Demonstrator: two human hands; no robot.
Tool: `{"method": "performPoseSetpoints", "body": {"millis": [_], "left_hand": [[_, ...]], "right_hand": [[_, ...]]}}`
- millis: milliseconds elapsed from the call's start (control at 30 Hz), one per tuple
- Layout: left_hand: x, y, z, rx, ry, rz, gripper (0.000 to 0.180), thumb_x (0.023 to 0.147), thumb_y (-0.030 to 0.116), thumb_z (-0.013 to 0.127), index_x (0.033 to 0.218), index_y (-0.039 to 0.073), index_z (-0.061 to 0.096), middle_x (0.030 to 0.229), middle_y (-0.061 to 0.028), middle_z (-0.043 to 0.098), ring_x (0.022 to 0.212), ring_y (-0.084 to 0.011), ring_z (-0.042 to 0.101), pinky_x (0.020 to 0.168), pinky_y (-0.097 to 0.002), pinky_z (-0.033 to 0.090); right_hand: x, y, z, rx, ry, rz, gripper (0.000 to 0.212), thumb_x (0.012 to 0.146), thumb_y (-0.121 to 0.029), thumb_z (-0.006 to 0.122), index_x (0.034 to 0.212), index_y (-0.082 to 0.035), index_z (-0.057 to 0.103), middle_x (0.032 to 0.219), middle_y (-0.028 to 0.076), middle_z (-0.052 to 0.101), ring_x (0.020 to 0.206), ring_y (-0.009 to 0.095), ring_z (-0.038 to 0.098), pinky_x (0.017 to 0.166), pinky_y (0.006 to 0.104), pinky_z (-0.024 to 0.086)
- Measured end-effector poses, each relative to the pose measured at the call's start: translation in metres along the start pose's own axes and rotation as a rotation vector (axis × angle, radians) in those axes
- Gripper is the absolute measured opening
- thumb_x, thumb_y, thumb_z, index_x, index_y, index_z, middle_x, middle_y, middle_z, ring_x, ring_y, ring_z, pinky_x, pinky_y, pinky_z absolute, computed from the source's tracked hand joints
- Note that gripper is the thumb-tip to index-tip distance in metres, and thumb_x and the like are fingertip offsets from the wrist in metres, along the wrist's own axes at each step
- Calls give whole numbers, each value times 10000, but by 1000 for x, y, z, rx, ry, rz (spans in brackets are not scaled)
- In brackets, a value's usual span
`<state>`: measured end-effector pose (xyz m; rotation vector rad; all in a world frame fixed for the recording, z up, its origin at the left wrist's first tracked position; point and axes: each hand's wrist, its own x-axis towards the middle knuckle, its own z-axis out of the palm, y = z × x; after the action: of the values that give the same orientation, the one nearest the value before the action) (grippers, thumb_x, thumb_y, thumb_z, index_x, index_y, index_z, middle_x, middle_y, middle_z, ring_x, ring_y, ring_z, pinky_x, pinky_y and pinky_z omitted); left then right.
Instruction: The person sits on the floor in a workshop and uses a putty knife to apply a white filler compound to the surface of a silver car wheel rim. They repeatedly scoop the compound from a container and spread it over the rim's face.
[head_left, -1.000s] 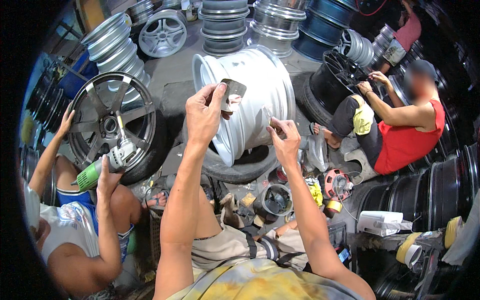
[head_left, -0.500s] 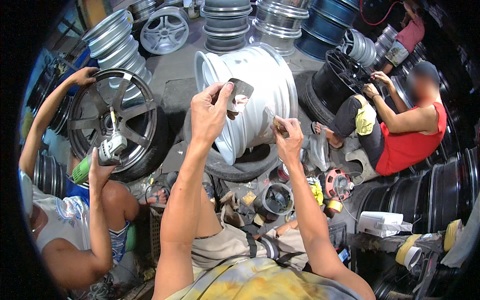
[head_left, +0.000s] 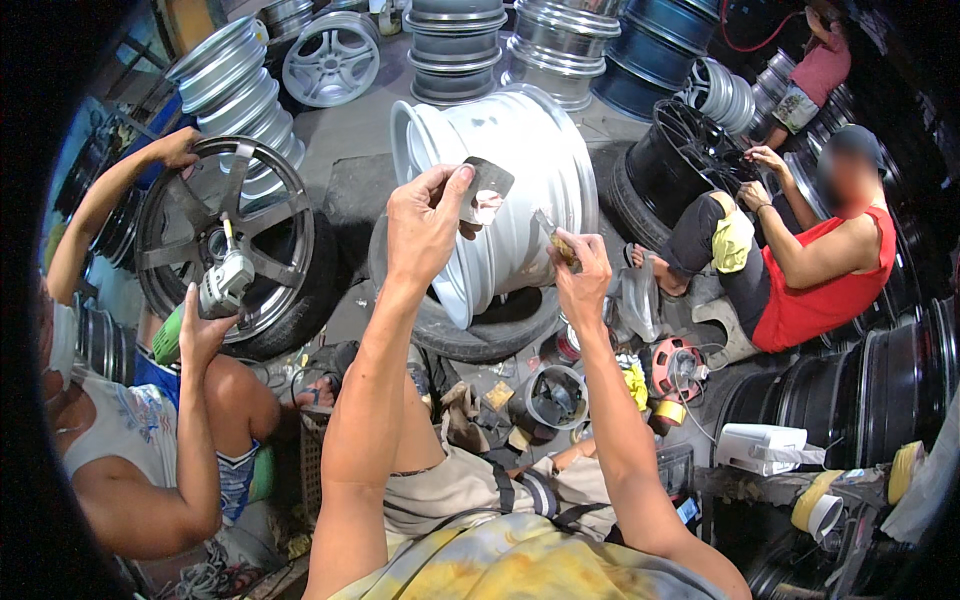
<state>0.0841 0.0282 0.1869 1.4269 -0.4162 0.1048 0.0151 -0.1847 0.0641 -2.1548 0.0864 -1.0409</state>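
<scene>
My left hand [head_left: 424, 222] pinches a small flat metal plate [head_left: 494, 178] between thumb and fingers, with a pinkish smear of paste [head_left: 486, 207] on it. In my right hand [head_left: 583, 278] is a small putty knife [head_left: 546, 222], its thin blade pointing up and left, the yellowish handle partly hidden by my fingers. The blade is a short way right of the plate, apart from it. Just beyond both hands a large silver wheel rim [head_left: 525, 140] lies on its side on a black tire [head_left: 455, 346].
A co-worker at left holds a green-and-grey angle grinder [head_left: 228, 280] against a dark spoked wheel [head_left: 270, 235]. Another, in a red top [head_left: 825, 285], sits at right by a black rim [head_left: 645, 165]. Rim stacks [head_left: 455, 50] stand behind. Near my legs are a bucket [head_left: 530, 405] and a red reel [head_left: 676, 366].
Both hands have shifted very slightly to the right, still holding the plate and the putty knife. The left co-worker's grinder and body have moved a little.
</scene>
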Motion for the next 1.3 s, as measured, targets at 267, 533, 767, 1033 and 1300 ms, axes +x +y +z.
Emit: {"method": "performPoseSetpoints", "body": {"millis": [267, 533, 767, 1033, 1300], "left_hand": [[0, -1, -1, 33, -6, -4, 269, 998, 206, 625, 943, -44, 708, 683, -51, 680, 544, -91, 625, 486, -242, 488], [2, -2, 0, 29, -17, 15, 267, 994, 201, 628, 925, -46, 703, 675, -49, 676, 541, -92, 623, 485, -243, 490], [2, -5, -1, 52, -10, -14, 271, 995, 209, 629, 938, -44, 708, 686, -46, 674, 546, -89, 620, 488, -244, 494], [2, -6, 0, 45, -5, -13, 284, 994, 218, 632, 945, -50, 711, 710, -54, 692, 562, -89, 628, 479, -248, 498], [2, -5, 1, 22, -14, -1, 264, 992, 198, 632, 946, -49, 712, 703, -49, 685, 556, -81, 618, 479, -241, 496]], "right_hand": [[5, -7, 2, -59, -29, -58, 316, 789, -17, 771, 1097, -68, 721, 916, 100, 610, 882, 274, 610, 797, 371, 489], [1, -3, -1, -25, -32, -25, 315, 797, -11, 747, 1104, -66, 705, 913, 117, 592, 892, 305, 593, 794, 410, 482], [3, 2, 7, -49, 1, -11, 310, 800, 5, 724, 1103, -59, 707, 924, 124, 592, 896, 316, 594, 800, 419, 482], [-2, 9, 3, -70, 57, 12, 292, 810, -15, 732, 1097, -58, 712, 918, 115, 593, 867, 294, 601, 777, 404, 487], [-8, -5, 13, 141, -6, 185, 269, 860, -115, 760, 1114, -37, 718, 923, 85, 614, 815, 197, 623, 771, 324, 510]]}}
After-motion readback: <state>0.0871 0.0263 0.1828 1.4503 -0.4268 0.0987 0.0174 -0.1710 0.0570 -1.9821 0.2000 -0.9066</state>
